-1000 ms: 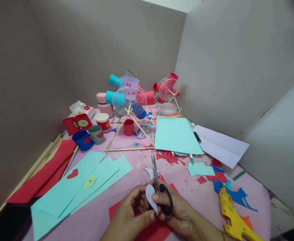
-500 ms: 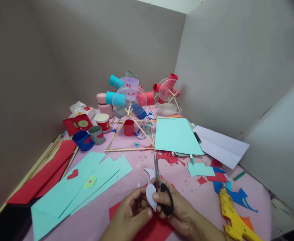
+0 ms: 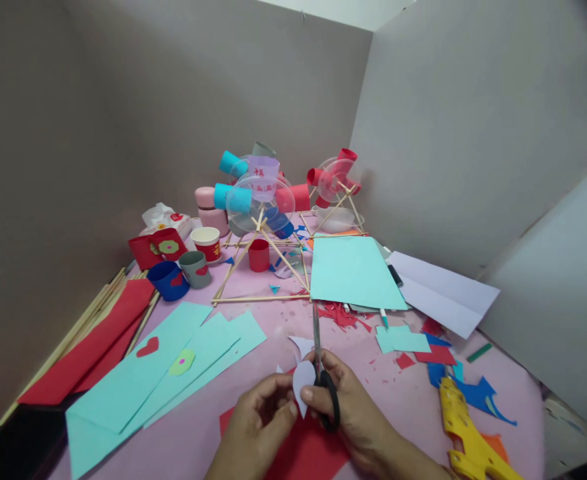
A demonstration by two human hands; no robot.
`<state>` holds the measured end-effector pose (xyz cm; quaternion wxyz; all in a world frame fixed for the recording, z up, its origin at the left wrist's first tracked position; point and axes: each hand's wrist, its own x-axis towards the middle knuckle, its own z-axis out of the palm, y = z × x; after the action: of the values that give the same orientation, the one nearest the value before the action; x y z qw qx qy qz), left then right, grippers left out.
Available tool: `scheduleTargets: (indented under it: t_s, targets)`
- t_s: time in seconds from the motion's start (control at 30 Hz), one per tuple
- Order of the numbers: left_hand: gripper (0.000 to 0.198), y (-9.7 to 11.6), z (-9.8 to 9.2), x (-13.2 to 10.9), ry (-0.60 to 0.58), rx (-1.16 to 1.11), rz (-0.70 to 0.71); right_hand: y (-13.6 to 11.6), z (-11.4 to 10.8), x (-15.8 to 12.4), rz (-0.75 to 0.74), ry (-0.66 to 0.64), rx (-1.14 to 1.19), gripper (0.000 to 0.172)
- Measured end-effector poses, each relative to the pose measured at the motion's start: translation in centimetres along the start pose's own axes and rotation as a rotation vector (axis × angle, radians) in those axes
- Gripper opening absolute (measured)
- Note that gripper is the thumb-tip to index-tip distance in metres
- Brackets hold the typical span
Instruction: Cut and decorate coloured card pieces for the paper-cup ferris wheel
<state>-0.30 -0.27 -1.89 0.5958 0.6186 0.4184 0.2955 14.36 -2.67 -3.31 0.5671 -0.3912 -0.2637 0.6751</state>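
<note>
A small lilac paper cutout (image 3: 303, 383), rounded at the top and pointed below, stands between my two hands. My left hand (image 3: 263, 417) pinches its left edge, the fingers curled behind and the thumb low in front. In my right hand (image 3: 356, 413) is a pair of black-handled scissors (image 3: 317, 333), its blades pointing away and seemingly closed. The right thumb also presses on the cutout. Behind the hands lies a lilac paper scrap (image 3: 301, 346). Red paper (image 3: 318, 457) lies beneath them on the table.
Aqua paper sheets (image 3: 118, 393) spread at the left. A yellow glue gun (image 3: 461, 427) lies at the right near blue scraps (image 3: 481, 393). Farther back stand a stick frame with a cup wheel (image 3: 259, 200), a red one (image 3: 333, 179) and several paper cups (image 3: 196, 269).
The cutout has turned slightly more upright in my hands. The scissors have tilted, their blades swinging a little to the right and nearly edge-on. Small head movement shifts the whole view slightly.
</note>
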Motion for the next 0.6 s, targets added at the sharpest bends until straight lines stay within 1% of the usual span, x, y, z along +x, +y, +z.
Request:
scheduleTargets:
  t_s: [0.13,0.23,0.33,0.43,0.6]
  targets:
    - [0.014,0.11,0.03,-0.16,0.051,0.095,0.022,-0.1,0.0,-0.1,-0.084,-0.012,-0.077,0.043]
    - [0.008,0.44,0.12,-0.1,0.052,0.088,-0.003,-0.15,-0.1,-0.03,-0.093,-0.04,-0.104,0.043]
    - [0.011,0.44,0.12,0.1,0.022,0.031,-0.067,-0.08,-0.19,0.09,-0.073,-0.06,-0.082,0.044]
    - [0.015,0.03,0.06,0.24,0.046,0.008,-0.119,0.04,-0.21,0.15,-0.075,-0.083,-0.084,0.043]
    - [0.015,-0.49,-0.05,0.26,0.065,0.016,-0.124,0.13,-0.26,0.23,-0.091,-0.091,-0.118,0.042]
